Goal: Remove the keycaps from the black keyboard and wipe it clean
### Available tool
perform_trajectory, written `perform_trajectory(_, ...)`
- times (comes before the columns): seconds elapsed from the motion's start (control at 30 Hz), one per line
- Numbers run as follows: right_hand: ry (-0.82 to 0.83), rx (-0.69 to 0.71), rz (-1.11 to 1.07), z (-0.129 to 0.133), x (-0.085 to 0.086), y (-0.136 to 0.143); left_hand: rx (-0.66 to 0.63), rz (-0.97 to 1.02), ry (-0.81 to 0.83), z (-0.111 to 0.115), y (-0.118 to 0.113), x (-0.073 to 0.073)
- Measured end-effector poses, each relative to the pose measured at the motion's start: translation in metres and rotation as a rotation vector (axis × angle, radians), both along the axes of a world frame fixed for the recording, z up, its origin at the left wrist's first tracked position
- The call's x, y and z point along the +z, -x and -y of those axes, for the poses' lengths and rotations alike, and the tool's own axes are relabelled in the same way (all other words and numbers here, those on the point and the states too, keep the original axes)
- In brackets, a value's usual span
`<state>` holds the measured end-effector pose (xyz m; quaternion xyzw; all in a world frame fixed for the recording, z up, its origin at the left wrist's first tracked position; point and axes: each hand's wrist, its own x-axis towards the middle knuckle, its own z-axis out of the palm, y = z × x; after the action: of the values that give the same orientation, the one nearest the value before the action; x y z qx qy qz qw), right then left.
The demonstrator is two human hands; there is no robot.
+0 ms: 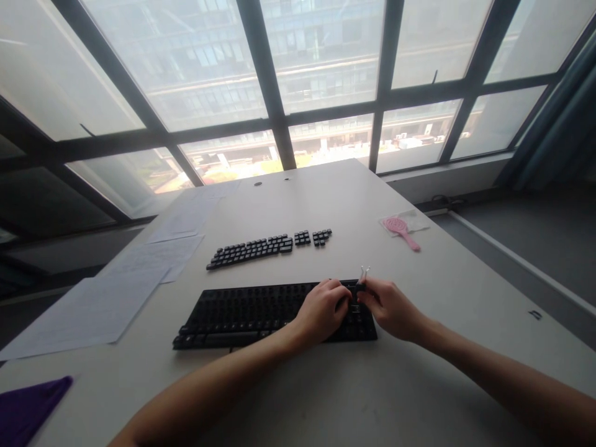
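Note:
A black keyboard point(261, 307) lies on the white table, most of its upper rows bare of keycaps; some keys remain along its front and at its right end. My right hand point(388, 305) is closed in a pinch over the right end, on a small keycap puller point(365, 272) whose two thin wire prongs stick upward. My left hand point(323, 308) is over the keyboard just beside it, fingers curled and closed near the puller. Whatever its fingertips hold is hidden. Behind the keyboard, loose black keycaps point(251, 250) stand in rows, grouped in blocks.
White paper sheets point(93, 310) cover the table's left side, with a purple item point(35, 406) at the near left corner. A pink hairbrush point(401, 230) lies on clear plastic at the right. Large windows point(321, 56) stand beyond the table point(335, 192).

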<state>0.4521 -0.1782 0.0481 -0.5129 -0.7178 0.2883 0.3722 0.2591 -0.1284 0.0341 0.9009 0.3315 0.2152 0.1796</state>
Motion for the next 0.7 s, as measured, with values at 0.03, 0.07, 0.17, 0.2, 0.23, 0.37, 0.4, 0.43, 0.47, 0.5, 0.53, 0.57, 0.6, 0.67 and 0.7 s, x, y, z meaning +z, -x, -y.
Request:
perform_trajectory(0.03,0.016,-0.012,0.008,0.0,0.0,0.0,0.004,-0.006,-0.005,0.0,0.0,-0.001)
perform_trajectory(0.07,0.028,-0.02,0.017,-0.001,-0.001,0.0,0.007,-0.011,-0.01,0.0,0.0,-0.001)
perform_trajectory(0.17,0.009,-0.003,0.05,-0.001,-0.004,0.0,0.02,-0.01,-0.015,0.001,-0.001,-0.001)
perform_trajectory(0.2,-0.025,0.018,0.069,0.0,-0.005,0.0,0.015,-0.001,-0.012,0.002,-0.001,0.0)
perform_trajectory(0.23,-0.073,0.047,0.098,0.001,-0.007,-0.001,0.0,0.013,-0.007,0.002,0.0,0.002)
perform_trajectory(0.37,-0.292,0.184,0.247,0.007,-0.016,-0.004,-0.13,0.047,0.017,0.004,0.001,0.01)
perform_trajectory(0.4,-0.321,0.197,0.246,0.007,-0.019,-0.004,-0.152,0.042,0.025,0.004,0.001,0.011)
perform_trajectory(0.43,-0.331,0.188,0.215,0.008,-0.022,-0.005,-0.161,0.035,0.034,0.003,0.001,0.011)
perform_trajectory(0.47,-0.321,0.161,0.161,0.008,-0.026,-0.005,-0.161,0.03,0.044,0.002,0.001,0.01)
perform_trajectory(0.5,-0.296,0.117,0.093,0.008,-0.029,-0.004,-0.154,0.026,0.054,0.001,0.0,0.009)
perform_trajectory(0.53,-0.259,0.06,0.02,0.007,-0.031,-0.003,-0.144,0.026,0.063,0.0,-0.001,0.007)
perform_trajectory(0.57,-0.213,0.001,-0.047,0.006,-0.033,-0.002,-0.134,0.03,0.072,-0.001,-0.002,0.005)
perform_trajectory(0.6,-0.165,-0.048,-0.106,0.006,-0.035,-0.001,-0.125,0.036,0.081,-0.002,-0.003,0.002)
perform_trajectory(0.67,-0.07,-0.115,-0.216,0.004,-0.036,0.001,-0.105,0.056,0.101,-0.003,-0.004,-0.001)
perform_trajectory(0.7,-0.033,-0.137,-0.273,0.003,-0.036,0.001,-0.093,0.07,0.114,-0.002,-0.005,-0.002)
